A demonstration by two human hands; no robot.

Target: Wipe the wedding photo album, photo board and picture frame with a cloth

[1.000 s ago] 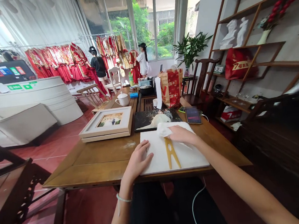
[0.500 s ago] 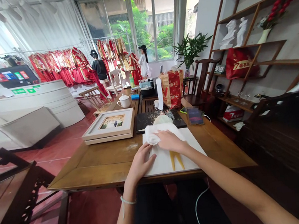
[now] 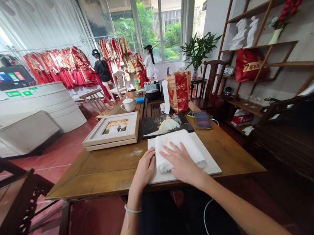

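Seemingly folded, the white cloth (image 3: 193, 149) under the right hand (image 3: 182, 162) partly hides a board (image 3: 212, 167).

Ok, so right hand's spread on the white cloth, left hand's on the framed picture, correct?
Not quite: the left hand isn't on the framed picture; the head view shows it at the left edge of the white board. The right hand is spread on the white cloth, as you said.

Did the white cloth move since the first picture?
Yes. The white cloth has come toward the near edge of the white board, over most of the spot where the yellow A-shaped piece lay.
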